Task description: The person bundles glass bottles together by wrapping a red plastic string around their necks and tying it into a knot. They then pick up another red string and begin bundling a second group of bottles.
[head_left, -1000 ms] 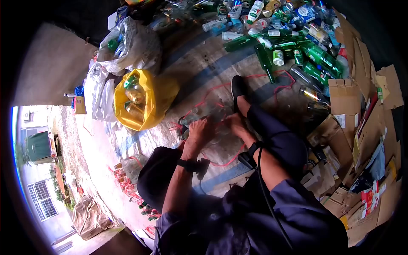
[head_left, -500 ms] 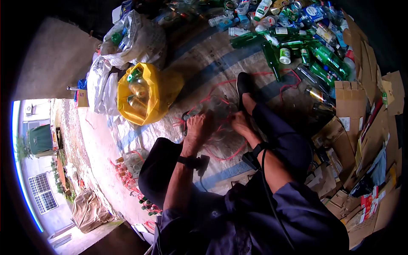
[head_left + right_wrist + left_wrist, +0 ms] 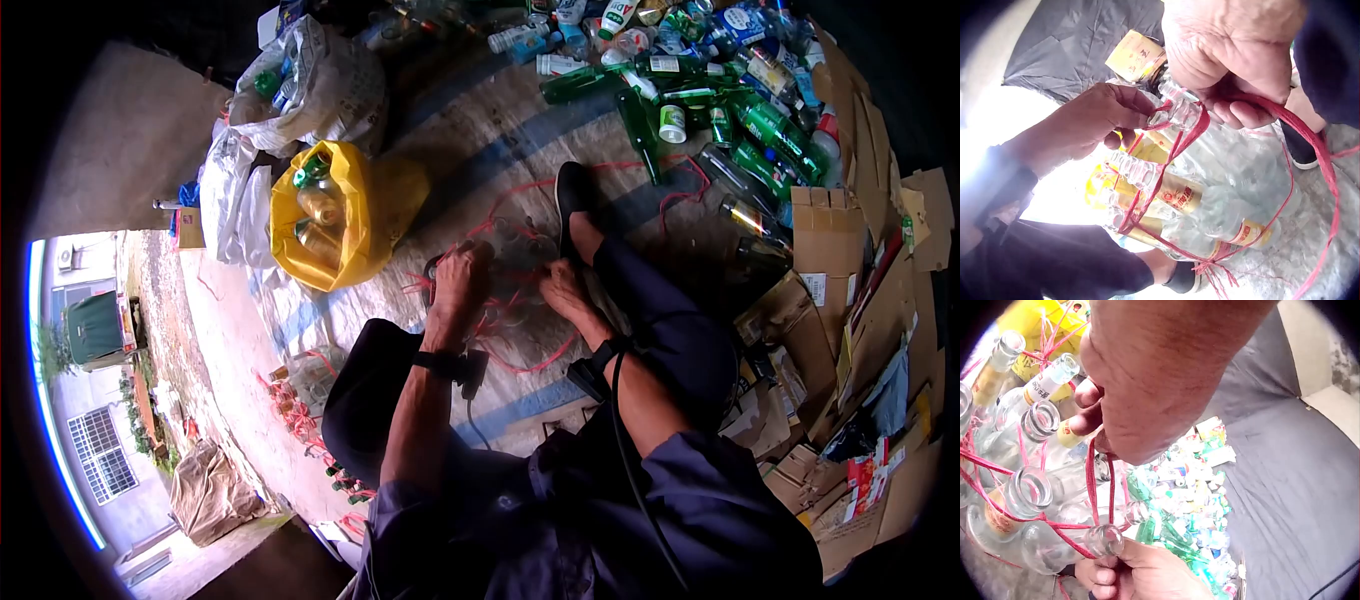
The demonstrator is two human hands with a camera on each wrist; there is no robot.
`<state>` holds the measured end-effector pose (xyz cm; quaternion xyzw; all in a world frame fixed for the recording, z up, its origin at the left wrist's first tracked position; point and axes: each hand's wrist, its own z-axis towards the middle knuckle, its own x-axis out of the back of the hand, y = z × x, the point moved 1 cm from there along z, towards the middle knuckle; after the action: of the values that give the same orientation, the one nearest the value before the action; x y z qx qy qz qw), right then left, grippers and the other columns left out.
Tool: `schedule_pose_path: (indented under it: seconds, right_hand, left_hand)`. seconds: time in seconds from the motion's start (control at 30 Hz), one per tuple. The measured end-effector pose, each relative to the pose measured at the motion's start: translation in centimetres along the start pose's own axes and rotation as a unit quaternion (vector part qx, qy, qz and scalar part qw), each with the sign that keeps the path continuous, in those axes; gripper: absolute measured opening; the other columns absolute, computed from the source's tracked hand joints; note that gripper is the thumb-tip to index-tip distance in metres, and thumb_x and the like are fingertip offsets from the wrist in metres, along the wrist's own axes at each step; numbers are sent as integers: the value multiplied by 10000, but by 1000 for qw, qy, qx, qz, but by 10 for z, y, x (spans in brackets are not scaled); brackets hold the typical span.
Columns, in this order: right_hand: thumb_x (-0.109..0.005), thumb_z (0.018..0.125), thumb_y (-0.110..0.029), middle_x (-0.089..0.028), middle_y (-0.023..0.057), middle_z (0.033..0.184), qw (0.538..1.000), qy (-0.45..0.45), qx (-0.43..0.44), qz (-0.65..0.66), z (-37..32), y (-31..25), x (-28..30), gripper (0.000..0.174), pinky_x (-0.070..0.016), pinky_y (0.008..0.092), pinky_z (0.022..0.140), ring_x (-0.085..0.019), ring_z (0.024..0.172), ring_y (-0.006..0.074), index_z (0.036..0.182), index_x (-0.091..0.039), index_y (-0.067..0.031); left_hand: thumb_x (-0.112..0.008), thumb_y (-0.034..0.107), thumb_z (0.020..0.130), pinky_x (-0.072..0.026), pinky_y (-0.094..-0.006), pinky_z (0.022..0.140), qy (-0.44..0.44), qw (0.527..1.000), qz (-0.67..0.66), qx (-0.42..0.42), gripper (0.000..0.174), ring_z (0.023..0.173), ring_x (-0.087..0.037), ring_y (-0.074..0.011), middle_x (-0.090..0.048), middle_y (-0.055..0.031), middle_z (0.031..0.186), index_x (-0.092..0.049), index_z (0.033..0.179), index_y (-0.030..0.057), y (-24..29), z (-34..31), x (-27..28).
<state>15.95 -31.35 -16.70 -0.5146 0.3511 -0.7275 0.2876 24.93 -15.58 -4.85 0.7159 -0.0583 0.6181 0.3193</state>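
Note:
A cluster of clear glass bottles point(image 3: 1030, 490), some with gold labels, stands between my hands, bound by red plastic string point(image 3: 1329, 187). My left hand point(image 3: 462, 280) pinches a loop of that string beside the bottle necks, as the left wrist view shows. On the other side of the cluster, my right hand point(image 3: 563, 287) has its fingers curled round a thicker strand. From there the strand trails down to the ground sheet. One bottle neck point(image 3: 1184, 114) has the string drawn round it between the two hands. A knotted tuft point(image 3: 1213, 269) hangs at the cluster's side.
An open yellow bag point(image 3: 375, 215) of bottles stands ahead on the left, beside white sacks point(image 3: 345, 90). Green bottles and cans point(image 3: 690, 100) are heaped at the far right. Flattened cardboard point(image 3: 830, 240) lines the right side. More tied bottles point(image 3: 315, 375) lie near the left knee.
My left hand has risen slightly from the bottle tops, its fingers drawn up on the string. The right hand stays near the same spot. The head view has shifted a little.

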Motion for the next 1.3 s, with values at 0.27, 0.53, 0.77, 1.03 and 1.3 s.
schedule_pose_path:
  seconds: [0.27, 0.53, 0.77, 1.03, 1.3]
  right_hand:
    - [-530, 836, -48, -464, 62, 493, 995, -20, -87, 52, -1, -6, 6, 237, -340, 323, 444, -524, 478, 123, 609, -593, -24]
    - [-631, 736, -214, -576, 218, 602, 982, -44, -182, 12, 7, -32, 30, 289, -400, 407, 498, -579, 512, 296, 599, -562, 31]
    - [-614, 776, -203, -601, 222, 618, 967, -51, -237, 79, 3, -14, 25, 270, -438, 386, 548, -611, 552, 276, 713, -644, 58]
    - [-625, 731, -276, -563, 264, 624, 958, -23, -270, 87, 4, -7, 22, 333, -457, 448, 576, -619, 622, 405, 628, -566, 35]
    - [-617, 784, -239, -561, 196, 610, 974, -18, -219, 53, 7, -8, 23, 303, -435, 410, 547, -574, 584, 287, 653, -583, 32]
  left_hand:
    - [-537, 79, 796, -526, -475, 651, -3, 999, -18, 34, 132, 752, -649, -409, -649, -192, 764, -669, 796, 81, -6, 12, -15]
    - [-574, 66, 758, -548, -428, 698, -36, 999, 3, -27, 180, 795, -674, -362, -694, -159, 866, -710, 874, 72, -47, 9, -53]
    - [-545, 6, 755, -549, -406, 754, 16, 993, -114, 4, 274, 842, -676, -369, -693, -196, 908, -689, 988, 23, -31, -6, -38]
    - [-729, 351, 711, -377, -547, 954, 1, 999, -35, 41, 856, 1205, -467, -402, -436, -225, 1361, -355, 1412, 34, 46, -38, -30]
    - [-698, 392, 762, -364, -532, 946, 94, 987, 49, 121, 813, 1158, -482, -428, -419, -286, 1319, -366, 1407, 27, 65, -31, -53]
